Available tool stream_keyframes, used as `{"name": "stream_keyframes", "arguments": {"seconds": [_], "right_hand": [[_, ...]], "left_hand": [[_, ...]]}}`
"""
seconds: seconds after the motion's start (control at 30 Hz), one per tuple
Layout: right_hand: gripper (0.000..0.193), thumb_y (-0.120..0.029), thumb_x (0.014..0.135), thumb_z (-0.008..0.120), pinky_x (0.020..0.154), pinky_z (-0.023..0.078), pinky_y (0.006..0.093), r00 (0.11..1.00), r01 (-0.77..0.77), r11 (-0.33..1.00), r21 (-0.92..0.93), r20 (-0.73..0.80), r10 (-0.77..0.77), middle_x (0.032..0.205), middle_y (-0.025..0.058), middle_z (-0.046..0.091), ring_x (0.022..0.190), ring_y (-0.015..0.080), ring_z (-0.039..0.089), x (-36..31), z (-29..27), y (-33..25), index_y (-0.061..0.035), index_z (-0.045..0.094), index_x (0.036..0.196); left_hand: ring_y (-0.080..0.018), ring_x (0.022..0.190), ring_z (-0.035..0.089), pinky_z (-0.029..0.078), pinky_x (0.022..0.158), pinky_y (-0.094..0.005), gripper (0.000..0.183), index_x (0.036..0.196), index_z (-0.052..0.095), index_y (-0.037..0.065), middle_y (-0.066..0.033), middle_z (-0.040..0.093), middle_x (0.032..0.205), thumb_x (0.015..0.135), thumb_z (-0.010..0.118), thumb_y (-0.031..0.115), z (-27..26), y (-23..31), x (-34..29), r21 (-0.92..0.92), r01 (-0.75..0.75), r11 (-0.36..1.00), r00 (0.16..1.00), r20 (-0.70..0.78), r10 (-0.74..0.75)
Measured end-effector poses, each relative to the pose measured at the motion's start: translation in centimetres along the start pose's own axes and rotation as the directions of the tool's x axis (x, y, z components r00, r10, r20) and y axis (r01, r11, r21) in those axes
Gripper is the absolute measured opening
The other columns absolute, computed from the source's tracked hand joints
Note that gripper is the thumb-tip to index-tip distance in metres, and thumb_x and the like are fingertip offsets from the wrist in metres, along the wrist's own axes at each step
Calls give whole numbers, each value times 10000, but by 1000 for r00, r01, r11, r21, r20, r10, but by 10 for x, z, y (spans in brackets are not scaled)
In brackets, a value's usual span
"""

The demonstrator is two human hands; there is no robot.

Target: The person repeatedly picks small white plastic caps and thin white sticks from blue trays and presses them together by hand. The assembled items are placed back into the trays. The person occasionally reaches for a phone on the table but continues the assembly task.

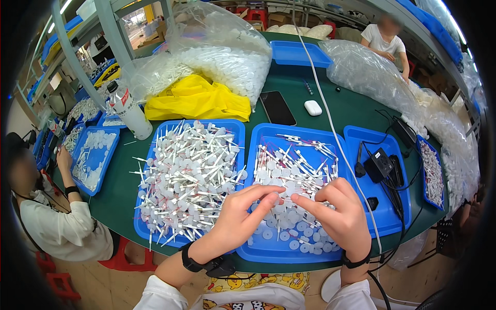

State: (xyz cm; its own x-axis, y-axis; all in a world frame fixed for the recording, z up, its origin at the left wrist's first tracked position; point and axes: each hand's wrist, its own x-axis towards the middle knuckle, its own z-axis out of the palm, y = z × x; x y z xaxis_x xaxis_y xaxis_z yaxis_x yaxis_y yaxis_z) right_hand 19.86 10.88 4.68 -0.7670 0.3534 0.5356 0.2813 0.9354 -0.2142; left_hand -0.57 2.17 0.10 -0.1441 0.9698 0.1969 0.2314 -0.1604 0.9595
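Note:
Over the middle blue tray [251, 165] my two hands meet, fingertips almost touching. My left hand [242, 213] is closed in a pinch, thumb against index finger. My right hand [338, 213] is closed too, its index finger pointing toward the left fingertips and the other fingers curled. Whatever small piece lies between them blends with the white parts behind and cannot be made out. Below the fingers, loose translucent white discs [284, 236] lie in the tray. Behind them are thin white sticks [297, 155] with reddish strands.
At left, another blue tray [138, 206] is heaped with disc-and-stick pieces. A right-hand tray [356, 135] holds a black adapter [378, 164] and cables. A white cable [330, 119] crosses the table. Behind are a phone [278, 108], earbud case [312, 107], bottle [129, 111] and yellow bag [199, 101]. Two people sit nearby.

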Motion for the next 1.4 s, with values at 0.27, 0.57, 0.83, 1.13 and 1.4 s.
{"name": "stream_keyframes", "arguments": {"seconds": [0.27,0.57,0.83,1.13,1.4], "right_hand": [[444,-80,692,688,672,443,325,999,-25,1000,2,-29,25,765,15,496,743,197,512,1,2,1,-120,748,1131],[241,-99,784,786,641,444,339,998,-5,1000,24,-59,6,741,30,541,717,204,539,7,1,0,-57,731,1016],[372,-66,712,729,659,456,330,995,-10,1000,11,-95,11,795,24,571,749,206,550,3,3,-1,-89,754,1083],[400,-77,704,721,657,454,332,998,9,1000,-3,-69,-9,796,13,566,750,201,533,2,2,-1,-102,758,1101],[251,-113,767,799,619,433,333,995,73,996,54,-66,-69,745,28,542,696,206,532,8,6,-3,-30,707,985]], "left_hand": [[-213,974,680,533,845,-322,293,1218,681,46,-137,683,1096,925,685,65,-1,0,4,142,-229,963,973,8,230],[-183,1026,672,550,913,-326,278,1156,676,14,-111,689,1183,883,728,10,5,-6,2,-197,-132,971,989,-91,116],[-167,992,683,540,873,-296,237,1178,669,-2,-124,712,1117,951,672,66,2,-4,1,-147,-57,987,996,-72,47],[-152,966,686,536,845,-283,245,1205,669,2,-112,727,1065,979,638,91,2,-4,-1,-233,-15,972,999,-45,5],[-186,971,698,547,862,-304,345,1172,698,17,-101,731,1056,841,786,60,2,-4,-1,-177,-141,974,990,3,144]]}}
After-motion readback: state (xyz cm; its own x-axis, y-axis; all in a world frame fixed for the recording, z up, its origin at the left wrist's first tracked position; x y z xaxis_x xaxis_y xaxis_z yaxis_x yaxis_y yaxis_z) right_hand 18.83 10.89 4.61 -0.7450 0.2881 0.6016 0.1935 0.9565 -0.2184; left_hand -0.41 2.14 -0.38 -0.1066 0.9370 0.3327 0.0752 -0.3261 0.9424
